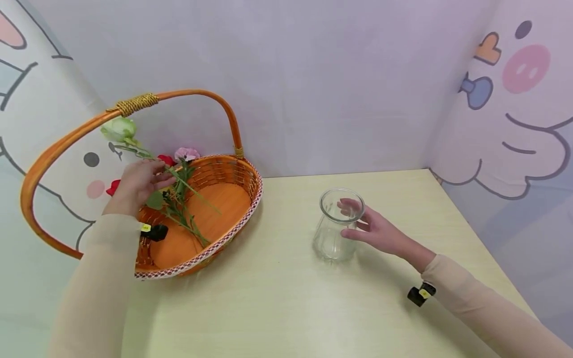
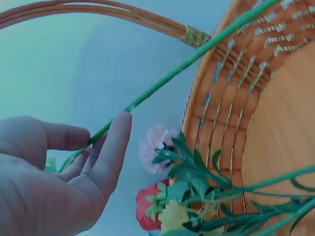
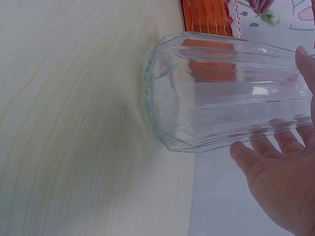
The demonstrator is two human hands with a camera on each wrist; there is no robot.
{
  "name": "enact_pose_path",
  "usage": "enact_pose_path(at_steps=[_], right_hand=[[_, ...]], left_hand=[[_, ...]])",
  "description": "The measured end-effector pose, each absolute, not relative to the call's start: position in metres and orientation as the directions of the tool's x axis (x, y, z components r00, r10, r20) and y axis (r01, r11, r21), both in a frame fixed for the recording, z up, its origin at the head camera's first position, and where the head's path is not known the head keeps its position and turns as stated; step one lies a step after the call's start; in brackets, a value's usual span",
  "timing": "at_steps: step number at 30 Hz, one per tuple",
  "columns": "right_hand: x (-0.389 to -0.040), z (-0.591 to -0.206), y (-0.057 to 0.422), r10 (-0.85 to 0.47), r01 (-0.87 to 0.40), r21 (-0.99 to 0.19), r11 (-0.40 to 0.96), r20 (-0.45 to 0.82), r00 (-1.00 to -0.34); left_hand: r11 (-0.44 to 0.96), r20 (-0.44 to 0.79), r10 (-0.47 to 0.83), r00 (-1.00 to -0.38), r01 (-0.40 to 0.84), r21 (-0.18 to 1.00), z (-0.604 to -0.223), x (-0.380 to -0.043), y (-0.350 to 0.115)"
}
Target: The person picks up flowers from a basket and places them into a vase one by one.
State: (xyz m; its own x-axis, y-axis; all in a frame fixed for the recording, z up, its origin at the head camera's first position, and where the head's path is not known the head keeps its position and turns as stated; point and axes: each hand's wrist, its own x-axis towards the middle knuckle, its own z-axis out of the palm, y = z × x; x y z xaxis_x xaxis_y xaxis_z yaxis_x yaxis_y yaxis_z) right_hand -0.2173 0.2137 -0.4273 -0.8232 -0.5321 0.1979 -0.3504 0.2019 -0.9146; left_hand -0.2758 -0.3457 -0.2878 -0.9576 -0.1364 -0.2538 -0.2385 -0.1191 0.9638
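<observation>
With thumb and fingers, my left hand point(image 1: 138, 183) pinches the green stem point(image 2: 170, 77) of a white-green rose point(image 1: 120, 130) above the basket's left side. The bloom points up and left, and the stem's lower end slants over the basket. Inside the orange woven basket point(image 1: 228, 201) lie a pink flower point(image 1: 187, 154), a red flower point(image 2: 149, 206), a yellow flower point(image 2: 174, 216) and their leafy stems. On the table, a clear glass vase point(image 1: 333, 241) stands upright with nothing in it. My right hand point(image 1: 380, 231) holds its right side near the neck, thumb in front and fingers behind.
The basket's tall arched handle point(image 1: 197, 92) rises over the left hand. A pale wooden table point(image 1: 277, 298) lies under the basket and vase. Behind it hangs a light backdrop point(image 1: 313, 89) with cartoon animals on both sides.
</observation>
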Motion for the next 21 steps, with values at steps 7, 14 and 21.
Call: enact_pose_path(at_steps=[7, 14, 21], right_hand=[[-0.217, -0.428, 0.215, -0.531, -0.345, -0.919, 0.192, 0.198, -0.824], [-0.218, -0.428, 0.215, -0.53, -0.339, -0.921, 0.194, 0.192, -0.826], [-0.218, -0.427, 0.214, -0.535, -0.344, -0.919, 0.193, 0.195, -0.822]], left_hand=[[-0.251, -0.247, 0.055, -0.967, -0.253, 0.934, -0.287, -0.278, -0.337], [-0.338, -0.215, 0.224, -0.951, -0.283, 0.898, -0.293, -0.28, -0.322], [-0.308, -0.167, 0.42, -0.892, -0.314, 0.898, -0.298, -0.282, -0.306]])
